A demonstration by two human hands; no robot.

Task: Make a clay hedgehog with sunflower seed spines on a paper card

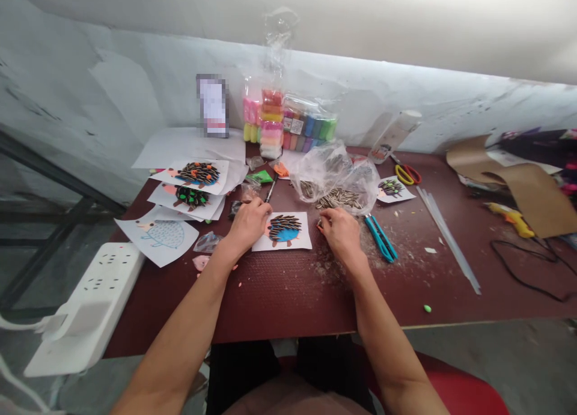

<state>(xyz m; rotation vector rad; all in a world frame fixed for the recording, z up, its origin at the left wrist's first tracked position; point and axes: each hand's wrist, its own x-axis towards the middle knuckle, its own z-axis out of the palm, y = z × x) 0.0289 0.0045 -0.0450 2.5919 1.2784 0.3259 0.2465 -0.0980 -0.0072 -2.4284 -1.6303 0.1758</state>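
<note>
A white card [300,238] with a blue hedgehog covered in dark seed-like spines lies flat on the table. My left hand [250,223] is at the card's left edge, its fingers bent together near the hedgehog's pink face; what they hold, if anything, is hidden. To the right of the card, my right hand [339,232] has its thumb and fingers pinched at the front of the seed pile, on something too small to make out. The striped seeds [338,197] spill from a clear plastic bag [333,169] behind that hand.
Finished hedgehog cards [198,175] and a blue line drawing [166,233] lie left. Teal-handled scissors [381,238], glue sticks [448,238] and a yellow glue gun [511,218] are right. Coloured clay packs [309,127] stand behind. A white power strip [85,307] sits at the left edge.
</note>
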